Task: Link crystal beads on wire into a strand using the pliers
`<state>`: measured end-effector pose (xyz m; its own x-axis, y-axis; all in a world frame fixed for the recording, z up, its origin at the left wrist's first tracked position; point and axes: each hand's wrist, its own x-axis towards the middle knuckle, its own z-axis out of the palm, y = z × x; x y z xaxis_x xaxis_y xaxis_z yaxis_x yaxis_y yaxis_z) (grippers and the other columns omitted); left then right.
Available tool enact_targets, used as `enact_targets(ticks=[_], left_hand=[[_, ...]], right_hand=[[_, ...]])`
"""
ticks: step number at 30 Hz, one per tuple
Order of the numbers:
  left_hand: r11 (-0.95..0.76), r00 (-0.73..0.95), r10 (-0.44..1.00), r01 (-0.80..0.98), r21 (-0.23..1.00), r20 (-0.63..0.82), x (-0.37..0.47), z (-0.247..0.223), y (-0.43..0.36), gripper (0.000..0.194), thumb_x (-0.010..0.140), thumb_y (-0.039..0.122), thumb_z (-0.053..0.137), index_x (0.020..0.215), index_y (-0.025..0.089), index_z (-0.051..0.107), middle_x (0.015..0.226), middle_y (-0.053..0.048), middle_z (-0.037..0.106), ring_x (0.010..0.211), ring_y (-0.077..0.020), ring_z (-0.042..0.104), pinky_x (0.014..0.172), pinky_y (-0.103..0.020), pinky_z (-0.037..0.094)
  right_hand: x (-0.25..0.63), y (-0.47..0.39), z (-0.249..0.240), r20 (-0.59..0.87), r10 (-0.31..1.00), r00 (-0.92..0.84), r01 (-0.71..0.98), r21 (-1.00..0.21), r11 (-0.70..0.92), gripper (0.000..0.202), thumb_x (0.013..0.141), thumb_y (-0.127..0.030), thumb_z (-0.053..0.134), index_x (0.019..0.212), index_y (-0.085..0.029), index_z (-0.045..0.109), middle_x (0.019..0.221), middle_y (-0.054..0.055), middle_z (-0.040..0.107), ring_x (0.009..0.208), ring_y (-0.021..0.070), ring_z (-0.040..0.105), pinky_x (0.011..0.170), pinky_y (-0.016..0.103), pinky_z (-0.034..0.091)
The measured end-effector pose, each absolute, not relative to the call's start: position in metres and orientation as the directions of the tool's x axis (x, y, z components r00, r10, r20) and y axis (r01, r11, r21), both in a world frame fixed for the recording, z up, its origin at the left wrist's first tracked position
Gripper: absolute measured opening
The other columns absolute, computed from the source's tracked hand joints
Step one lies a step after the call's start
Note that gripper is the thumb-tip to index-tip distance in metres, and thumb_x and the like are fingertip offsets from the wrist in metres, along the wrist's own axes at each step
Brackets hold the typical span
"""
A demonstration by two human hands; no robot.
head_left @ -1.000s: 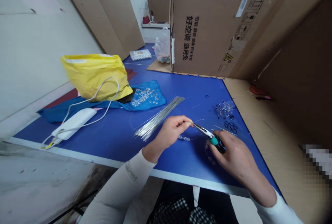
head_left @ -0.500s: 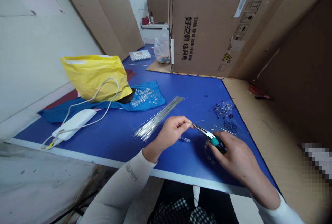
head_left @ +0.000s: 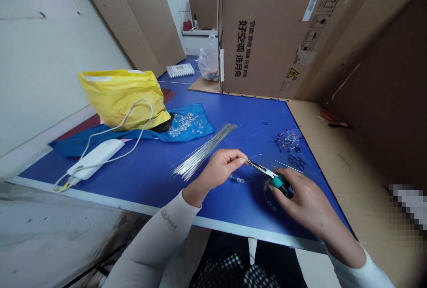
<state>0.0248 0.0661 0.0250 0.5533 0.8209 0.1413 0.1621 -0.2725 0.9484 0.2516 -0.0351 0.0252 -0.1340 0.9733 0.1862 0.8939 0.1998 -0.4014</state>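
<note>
My left hand (head_left: 227,167) is closed in a pinch, thumb against forefinger, on a thin wire. Clear round beads (head_left: 237,180) hang on the wire just below those fingers. In my right hand (head_left: 305,199) are long-nose pliers (head_left: 267,171) with green and black handles, wrapped by the fingers. The plier tips meet the wire right at my left fingertips; whether the jaws are fully closed is too small to tell. More clear beads (head_left: 271,206) dangle or lie below the pliers. Left of my left hand is a bundle of straight silver wires (head_left: 207,150).
Loose clear beads (head_left: 187,123) lie on a blue cloth (head_left: 203,134) beside a yellow bag (head_left: 125,97). A white power strip (head_left: 98,159) with its cable is at left. Black rings (head_left: 296,162) and a beaded wire cluster (head_left: 287,139) lie at right. A large cardboard box (head_left: 267,57) stands behind.
My right hand and the plier handles have shifted very slightly to the right. My left hand stays pinched at the plier tips.
</note>
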Motion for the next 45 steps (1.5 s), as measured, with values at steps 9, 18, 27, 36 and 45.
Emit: enact_targets(ticks=[9, 18, 27, 36, 45], left_hand=[[-0.305, 0.55, 0.819, 0.177, 0.936, 0.162, 0.025, 0.0264, 0.0658, 0.025, 0.091, 0.034, 0.054, 0.087, 0.016, 0.07, 0.07, 0.0, 0.057, 0.062, -0.0104, 0.043, 0.058, -0.024, 0.034], [-0.222, 0.555, 0.824, 0.126, 0.967, 0.117, 0.0248, 0.0276, 0.0642, 0.023, 0.09, 0.035, 0.055, 0.091, 0.016, 0.069, 0.064, 0.003, 0.047, 0.057, -0.0096, 0.035, 0.051, -0.023, 0.026], [-0.098, 0.599, 0.799, 0.04, 0.994, 0.055, 0.0249, 0.0237, 0.066, 0.024, 0.089, 0.036, 0.057, 0.088, 0.015, 0.069, 0.058, 0.005, 0.036, 0.053, -0.0087, 0.029, 0.05, -0.024, 0.021], [-0.12, 0.591, 0.804, 0.05, 0.991, 0.068, 0.0253, 0.0232, 0.0663, 0.025, 0.088, 0.037, 0.057, 0.087, 0.015, 0.069, 0.059, 0.005, 0.038, 0.054, -0.0092, 0.03, 0.051, -0.024, 0.022], [-0.122, 0.596, 0.801, 0.073, 0.99, 0.055, 0.0262, 0.0263, 0.0656, 0.023, 0.087, 0.035, 0.058, 0.085, 0.014, 0.069, 0.058, 0.005, 0.04, 0.054, -0.0086, 0.03, 0.05, -0.024, 0.022]], right_hand=[[0.251, -0.0377, 0.0214, 0.241, 0.963, -0.121, 0.914, -0.351, 0.203, 0.025, 0.09, -0.036, 0.053, 0.111, -0.022, 0.056, 0.101, 0.008, 0.067, 0.089, 0.0251, 0.065, 0.074, 0.037, 0.049], [0.252, -0.0372, 0.0202, 0.239, 0.963, -0.126, 0.894, -0.393, 0.215, 0.022, 0.09, -0.035, 0.053, 0.11, -0.024, 0.055, 0.1, 0.006, 0.065, 0.089, 0.0233, 0.063, 0.076, 0.037, 0.049], [0.2538, -0.0376, 0.0209, 0.228, 0.964, -0.141, 0.883, -0.412, 0.226, 0.021, 0.091, -0.034, 0.054, 0.108, -0.022, 0.057, 0.096, 0.007, 0.065, 0.083, 0.0222, 0.063, 0.073, 0.036, 0.048], [0.2511, -0.0388, 0.0219, 0.223, 0.965, -0.138, 0.889, -0.402, 0.22, 0.019, 0.092, -0.035, 0.052, 0.104, -0.022, 0.059, 0.091, 0.007, 0.067, 0.077, 0.0211, 0.063, 0.069, 0.034, 0.047], [0.2511, -0.0415, 0.0194, 0.225, 0.962, -0.157, 0.923, -0.314, 0.224, 0.022, 0.093, -0.039, 0.049, 0.101, -0.021, 0.058, 0.086, 0.006, 0.067, 0.073, 0.0219, 0.065, 0.063, 0.033, 0.046]])
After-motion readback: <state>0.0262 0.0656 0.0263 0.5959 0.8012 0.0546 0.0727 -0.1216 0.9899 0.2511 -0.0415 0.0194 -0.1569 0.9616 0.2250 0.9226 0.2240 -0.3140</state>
